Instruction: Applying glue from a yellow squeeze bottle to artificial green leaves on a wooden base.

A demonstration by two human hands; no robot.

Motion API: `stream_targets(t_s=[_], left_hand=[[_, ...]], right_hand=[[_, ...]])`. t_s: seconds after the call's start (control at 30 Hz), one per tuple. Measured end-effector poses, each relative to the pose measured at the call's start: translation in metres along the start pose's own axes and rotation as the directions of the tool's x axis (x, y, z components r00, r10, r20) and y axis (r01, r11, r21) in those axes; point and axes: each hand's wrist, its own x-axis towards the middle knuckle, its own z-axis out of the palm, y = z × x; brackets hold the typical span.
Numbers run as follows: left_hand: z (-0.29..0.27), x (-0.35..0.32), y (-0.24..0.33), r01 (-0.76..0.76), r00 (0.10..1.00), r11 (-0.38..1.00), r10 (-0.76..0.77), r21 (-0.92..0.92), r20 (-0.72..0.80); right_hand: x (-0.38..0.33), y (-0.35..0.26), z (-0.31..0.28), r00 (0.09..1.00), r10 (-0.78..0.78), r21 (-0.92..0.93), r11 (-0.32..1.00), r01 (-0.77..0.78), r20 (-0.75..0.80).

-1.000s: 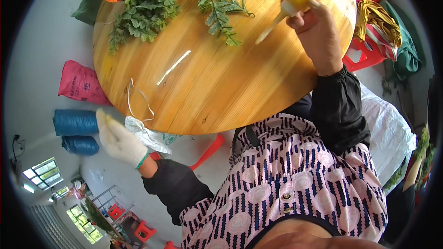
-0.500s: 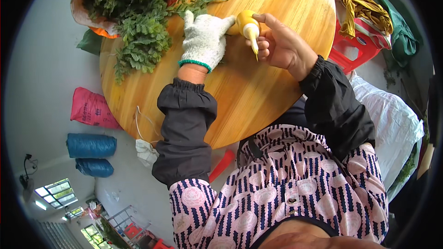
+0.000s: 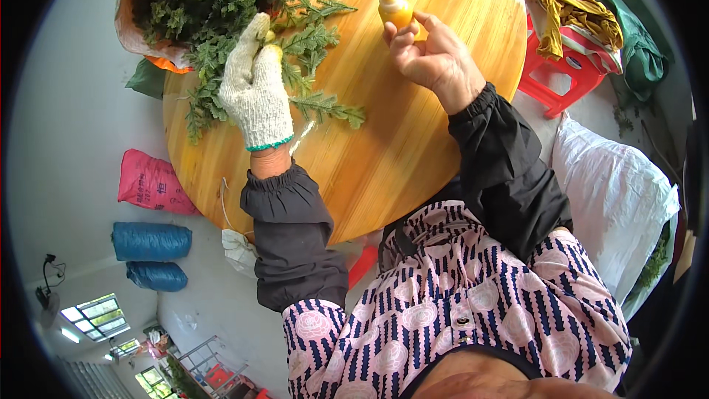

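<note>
My left hand [image 3: 255,89] wears a white knit glove with a green cuff and yellowish fingertips. Its fingers are stretched out and slightly apart, over the edge of a heap of green artificial fir sprigs [image 3: 214,7]. Beside the glove, more fir sprigs [image 3: 329,108] fan out to the right across the round wooden table [image 3: 391,148]. My bare right hand [image 3: 436,59] is closed around a yellow squeeze bottle [image 3: 396,10], its long tapered nozzle pointing away from me. Whatever lies beneath the gloved palm is hidden.
The heap spills from a white-and-orange sack [image 3: 133,26] at the far left. Right of the table is a red stool [image 3: 550,85] with a mustard cloth [image 3: 580,18] on it. A large white sack [image 3: 605,192] stands nearer on the right; a pink sack [image 3: 151,181] lies left.
My left hand has moved left to the fir heap, uncovering sprigs on the table. My right hand has moved away from it, and the bottle's nozzle has swung from pointing toward me to pointing away.
</note>
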Motion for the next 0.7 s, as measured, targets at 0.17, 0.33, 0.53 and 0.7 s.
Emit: stream_targets(t_s=[0.17,0.33,0.53,0.7], left_hand=[[-0.008,-0.004,0.040,-0.055,0.987,0.998,0.048,-0.039,-0.156],[-0.020,-0.002,0.039,-0.429,0.814,0.883,0.287,0.190,0.505],[-0.005,-0.050,0.046,-0.126,0.773,0.960,-0.062,0.249,0.631],[0.002,-0.059,0.038,-0.074,0.741,0.983,-0.060,0.171,0.669]], right_hand=[[-0.024,0.013,-0.023,0.992,-0.121,-0.386,0.917,0.097,-0.040],[-0.079,0.057,-0.018,0.832,-0.183,-0.839,0.059,0.541,0.524],[-0.085,0.060,-0.028,0.369,0.085,-0.229,-0.649,0.725,0.925],[-0.088,0.055,-0.032,0.350,0.264,0.022,-0.824,0.566,0.899]])
